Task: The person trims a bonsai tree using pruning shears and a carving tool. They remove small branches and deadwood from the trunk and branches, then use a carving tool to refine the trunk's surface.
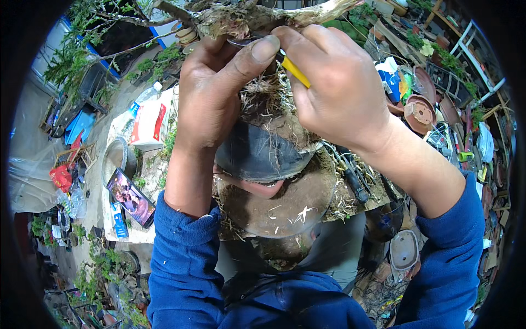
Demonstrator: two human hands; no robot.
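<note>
At the top, a pale, gnarled bonsai trunk (230,19) with green shoots to the left rises from a fibrous root mass (279,123) in a black rounded pot (257,153). My left hand (211,90) is closed around the trunk's underside, its thumb against the metal end of a tool. My right hand (337,93) grips that tool's yellow handle (296,71), the working end up at the wood and partly hidden by fingers. The pot rests over a reddish piece (263,187) on a soil-covered round turntable (266,219), strewn with pale shavings.
Dark-handled tools (356,183) lie right of the turntable. At left stand a phone (130,197), a grey bucket (121,159) and a red-and-white pack (148,126) on a pale surface. Stacked pots (419,112), an oval tray (404,249), plants and clutter surround the work spot.
</note>
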